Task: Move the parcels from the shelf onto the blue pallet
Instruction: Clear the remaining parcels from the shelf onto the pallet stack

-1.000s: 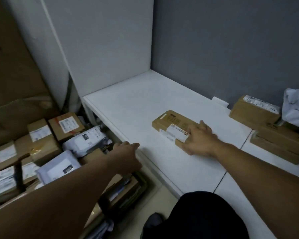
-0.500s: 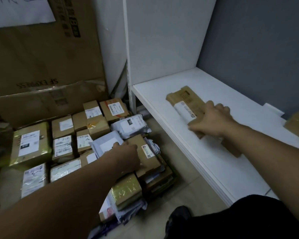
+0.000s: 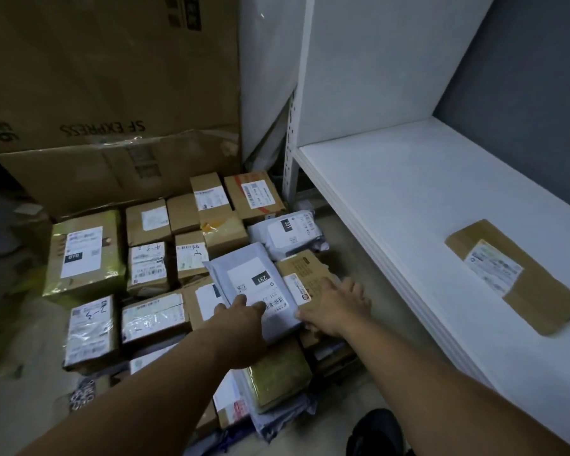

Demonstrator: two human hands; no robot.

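Observation:
Many parcels lie packed together on the floor at the left; the blue pallet is hidden under them. My left hand (image 3: 241,324) grips the near edge of a grey poly mailer (image 3: 247,278) labelled 231, on top of the pile. My right hand (image 3: 334,307) lies with fingers spread on a flat brown parcel (image 3: 305,274) at the pile's right edge, thumb at its near end. Another flat brown parcel (image 3: 514,274) with a white label lies alone on the white shelf (image 3: 408,192).
Large cardboard cartons (image 3: 106,93) stand behind the pile. A yellow-taped box (image 3: 83,255) sits at the pile's left. The shelf's white upright (image 3: 292,153) rises between pile and shelf. My dark shoe (image 3: 375,432) is on the floor below the shelf edge.
My right hand has carried a flat brown parcel off the shelf, leftward and down onto the pile. My left hand moved from the shelf edge to the grey mailer. The view swung left.

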